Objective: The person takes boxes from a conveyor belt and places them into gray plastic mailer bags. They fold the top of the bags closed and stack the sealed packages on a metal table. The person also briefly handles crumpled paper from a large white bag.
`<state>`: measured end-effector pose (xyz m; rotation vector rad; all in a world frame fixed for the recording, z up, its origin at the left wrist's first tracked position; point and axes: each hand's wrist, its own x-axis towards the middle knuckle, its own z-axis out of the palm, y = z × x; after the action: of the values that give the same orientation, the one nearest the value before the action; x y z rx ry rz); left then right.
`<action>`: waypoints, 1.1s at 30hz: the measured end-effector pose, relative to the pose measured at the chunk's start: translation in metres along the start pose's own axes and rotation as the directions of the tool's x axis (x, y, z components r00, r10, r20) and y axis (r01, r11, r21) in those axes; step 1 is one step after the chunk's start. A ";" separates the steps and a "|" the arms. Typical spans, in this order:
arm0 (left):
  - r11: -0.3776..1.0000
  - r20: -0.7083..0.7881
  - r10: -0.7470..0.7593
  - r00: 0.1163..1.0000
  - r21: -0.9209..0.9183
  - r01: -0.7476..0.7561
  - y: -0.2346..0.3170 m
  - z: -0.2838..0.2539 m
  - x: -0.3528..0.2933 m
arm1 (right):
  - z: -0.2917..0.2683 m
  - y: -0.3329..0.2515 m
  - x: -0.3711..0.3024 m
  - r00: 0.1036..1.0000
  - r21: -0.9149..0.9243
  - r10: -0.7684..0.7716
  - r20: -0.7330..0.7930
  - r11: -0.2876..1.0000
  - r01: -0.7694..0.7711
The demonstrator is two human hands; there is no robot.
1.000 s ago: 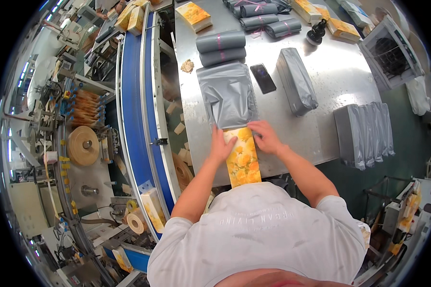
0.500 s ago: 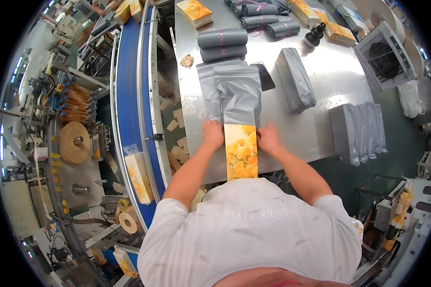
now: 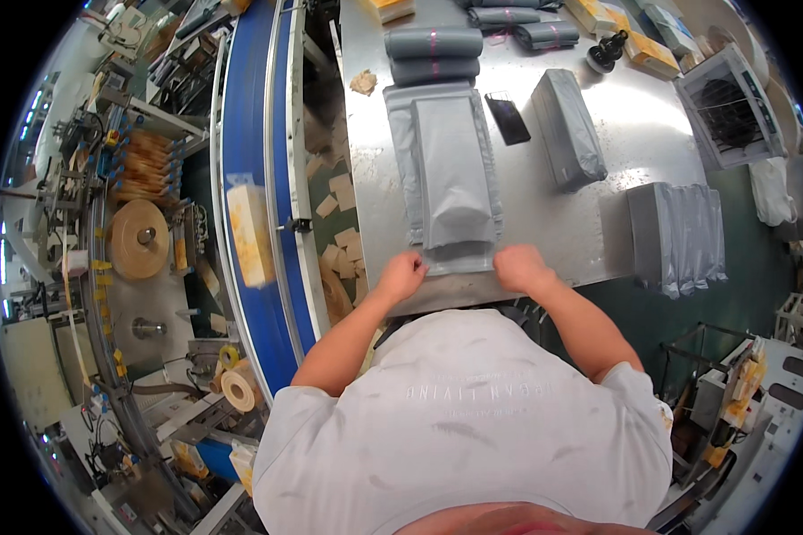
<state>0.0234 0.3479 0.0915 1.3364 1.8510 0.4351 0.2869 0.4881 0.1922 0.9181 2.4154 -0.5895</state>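
Note:
A grey plastic bag point(image 3: 459, 160) lies lengthwise on the metal table in front of me. A long box-shaped bulge fills it, and its contents are hidden by the plastic. The bag's flat mouth end points toward me, near the table's front edge. My left hand point(image 3: 403, 275) pinches the left corner of that end. At the right corner my right hand point(image 3: 521, 269) is closed with its fingers curled at the bag's edge. More grey plastic shows flat beneath the filled bag, along both its sides.
Rolled grey bags point(image 3: 434, 55) lie beyond, with a black phone point(image 3: 508, 119) to the right. A wrapped grey pack point(image 3: 569, 129) and several more point(image 3: 676, 236) stand rightward. A fan point(image 3: 727, 107) is at the far right. Left runs a blue conveyor point(image 3: 250, 116) carrying a yellow-white pack point(image 3: 251, 236).
The yellow flowered pack between my hands has gone into the grey bag, out of sight. My hands now hold the bag's near corners. The conveyor pack has moved away from me.

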 end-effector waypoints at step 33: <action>0.259 0.188 0.862 0.470 0.635 -0.728 0.015 -0.042 0.012 | 0.042 0.045 -0.051 0.686 -0.157 -0.285 -0.669 0.957 0.244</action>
<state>-0.0011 0.3720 0.1230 2.8828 1.2983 0.4457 0.3634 0.4712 0.1786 0.8678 3.2666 -0.2895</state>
